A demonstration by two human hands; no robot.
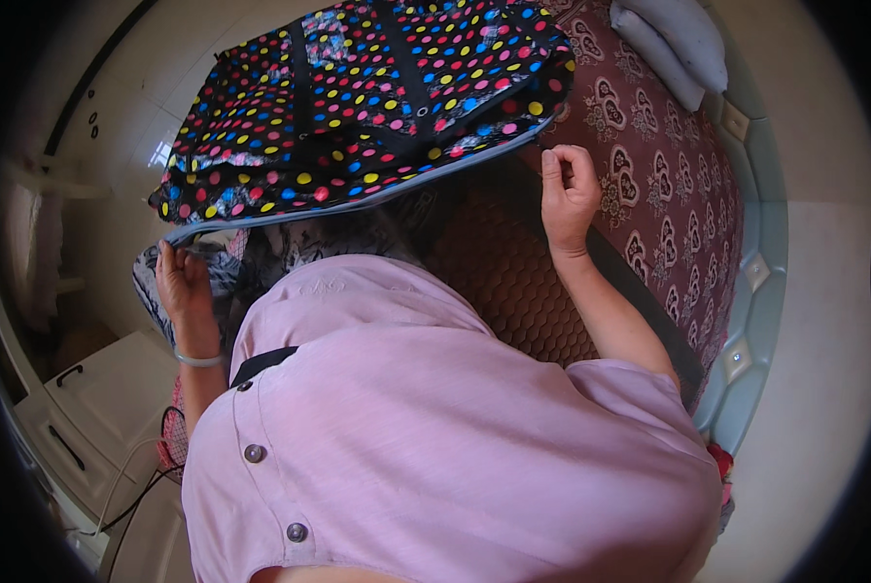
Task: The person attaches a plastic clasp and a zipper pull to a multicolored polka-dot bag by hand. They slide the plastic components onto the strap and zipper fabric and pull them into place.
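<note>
1. Nearest the camera, the view is filled by a pink shirt with dark buttons down its front
2. Beyond the lap, a black polka-dot zippered bag is placed across the top of the view, between the tiled floor and the heart-patterned bedspread; two black straps are seen on its face
3. The left end of the bag's blue-grey zipper edge appears pinched narrowly by the left hand, above whose wrist a pale bangle is worn
4. The right hand is held near the zipper edge's other end, fingers curled toward the thumb; whether anything is gripped there cannot be told
5. The edge could be dropped or twisted, in judgement, if the left pinch slips on the thin strip
6. The zipper could be snagged, it is judged, if the bag's soft, creased fabric is folded into its teeth, or be strained by uneven pulling
</note>
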